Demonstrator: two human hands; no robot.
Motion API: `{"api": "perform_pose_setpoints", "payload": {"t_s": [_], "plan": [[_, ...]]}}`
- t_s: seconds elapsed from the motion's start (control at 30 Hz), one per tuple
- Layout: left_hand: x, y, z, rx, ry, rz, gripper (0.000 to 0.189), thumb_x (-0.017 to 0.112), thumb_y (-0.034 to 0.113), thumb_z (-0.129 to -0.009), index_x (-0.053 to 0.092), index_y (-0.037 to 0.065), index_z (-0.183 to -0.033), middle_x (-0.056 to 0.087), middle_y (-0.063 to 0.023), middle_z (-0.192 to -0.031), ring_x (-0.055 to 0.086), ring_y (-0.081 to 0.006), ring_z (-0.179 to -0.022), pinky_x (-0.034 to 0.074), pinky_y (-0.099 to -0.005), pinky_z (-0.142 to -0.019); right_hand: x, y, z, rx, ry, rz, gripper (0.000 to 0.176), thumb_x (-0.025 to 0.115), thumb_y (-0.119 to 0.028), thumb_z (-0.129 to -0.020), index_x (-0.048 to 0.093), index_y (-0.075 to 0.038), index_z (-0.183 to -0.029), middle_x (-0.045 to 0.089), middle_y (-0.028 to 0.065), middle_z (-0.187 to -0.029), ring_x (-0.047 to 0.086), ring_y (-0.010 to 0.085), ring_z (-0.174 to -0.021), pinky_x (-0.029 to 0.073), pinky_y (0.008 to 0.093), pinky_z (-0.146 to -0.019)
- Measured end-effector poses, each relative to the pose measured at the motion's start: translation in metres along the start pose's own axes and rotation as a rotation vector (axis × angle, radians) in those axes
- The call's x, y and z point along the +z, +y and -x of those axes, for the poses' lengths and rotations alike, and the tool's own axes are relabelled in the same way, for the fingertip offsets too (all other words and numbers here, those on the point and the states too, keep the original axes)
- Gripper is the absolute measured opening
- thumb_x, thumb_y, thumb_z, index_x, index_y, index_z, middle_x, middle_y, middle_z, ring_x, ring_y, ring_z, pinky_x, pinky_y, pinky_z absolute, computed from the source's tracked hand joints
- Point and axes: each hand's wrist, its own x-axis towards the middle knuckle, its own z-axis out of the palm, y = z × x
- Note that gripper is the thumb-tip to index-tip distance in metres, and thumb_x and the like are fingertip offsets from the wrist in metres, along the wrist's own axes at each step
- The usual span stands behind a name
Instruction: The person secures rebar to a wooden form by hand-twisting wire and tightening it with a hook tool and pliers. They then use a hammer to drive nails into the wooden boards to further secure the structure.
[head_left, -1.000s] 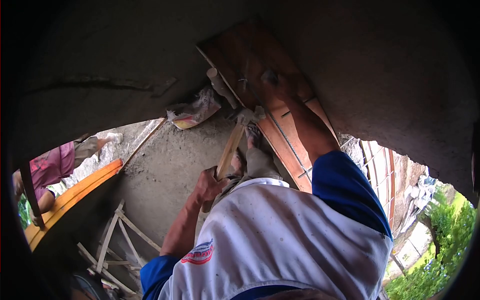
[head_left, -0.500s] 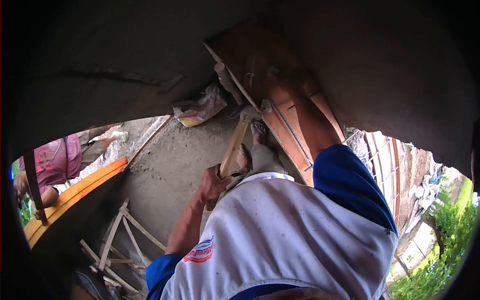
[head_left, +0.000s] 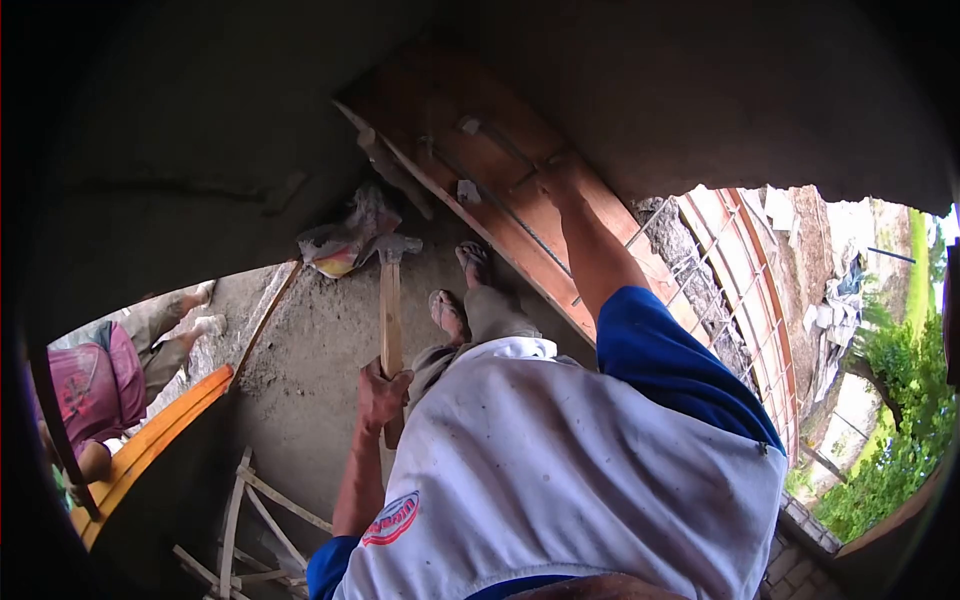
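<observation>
A hammer with a wooden handle [head_left: 391, 315] and a grey metal head is gripped low on its handle by my left hand [head_left: 382, 392], head pointing away from me. My right hand [head_left: 556, 178] is over the reddish-brown board [head_left: 520, 220], at its far part, near thin metal rods [head_left: 510, 210]. Shadow hides its fingers, so I cannot make out whether it holds anything. A small pale block [head_left: 468, 192] lies on the board near its left edge.
Beside the board are a round wooden piece [head_left: 395, 170] and a crumpled plastic bag [head_left: 345, 235]. Nailed wooden strips [head_left: 265, 515] stand at lower left. Another person [head_left: 100, 385] is beyond an orange beam [head_left: 160, 435]. Steel bars [head_left: 735, 265] and plants [head_left: 890, 440] are at right.
The view has shifted, with the board now further left. The hammer has turned from a slant to nearly straight ahead, still in my left hand. My right hand remains over the board.
</observation>
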Motion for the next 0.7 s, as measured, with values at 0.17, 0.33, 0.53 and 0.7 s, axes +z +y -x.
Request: {"api": "perform_pose_setpoints", "payload": {"t_s": [0.17, 0.33, 0.53, 0.7], "plan": [[0.006, -0.015, 0.009, 0.025, -0.032, -0.023, 0.025, 0.068, 0.019, -0.075, 0.056, -0.002, -0.084, 0.059, -0.0059, -0.061, 0.058, -0.0136, -0.050, 0.048, -0.0294, -0.048, -0.030, -0.022, -0.004, 0.058, -0.209, 0.044, 0.036, 0.066, -0.031, -0.085, 0.062, 0.001, -0.101, 0.065, 0.0168, -0.076, 0.064, 0.0245, -0.064, 0.052, 0.0387, -0.059], [0.026, -0.047, 0.019, 0.298, -0.002, 0.003, 0.028, 0.070, 0.019, -0.074, 0.055, 0.000, -0.088, 0.059, -0.0047, -0.067, 0.058, -0.0131, -0.054, 0.048, -0.0297, -0.051, -0.041, 0.003, -0.016, -1.084, -0.024, 0.668, 0.028, 0.068, -0.029, -0.082, 0.065, -0.007, -0.100, 0.061, 0.0160, -0.076, 0.062, 0.0329, -0.070, 0.053, 0.0433, -0.067], [0.089, 0.064, 0.016, 0.195, 0.155, 0.172, 0.031, 0.070, 0.015, -0.079, 0.050, 0.001, -0.098, 0.054, -0.0035, -0.067, 0.054, -0.0117, -0.050, 0.045, -0.0292, -0.046, -0.046, -0.018, -0.008, -1.037, -0.001, 0.507, 0.028, 0.067, -0.031, -0.082, 0.065, -0.007, -0.096, 0.063, 0.0180, -0.090, 0.062, 0.0347, -0.082, 0.053, 0.0424, -0.073], [0.163, 0.057, -0.023, 0.233, 0.110, 0.482, 0.029, 0.066, 0.010, -0.082, 0.046, -0.001, -0.101, 0.052, -0.0031, -0.065, 0.053, -0.0104, -0.045, 0.043, -0.0265, -0.040, -0.040, -0.014, -0.018, -0.675, -0.297, 0.073, 0.027, 0.064, -0.025, -0.085, 0.062, -0.005, -0.102, 0.063, 0.0179, -0.092, 0.063, 0.0334, -0.082, 0.053, 0.0399, -0.072]]}}
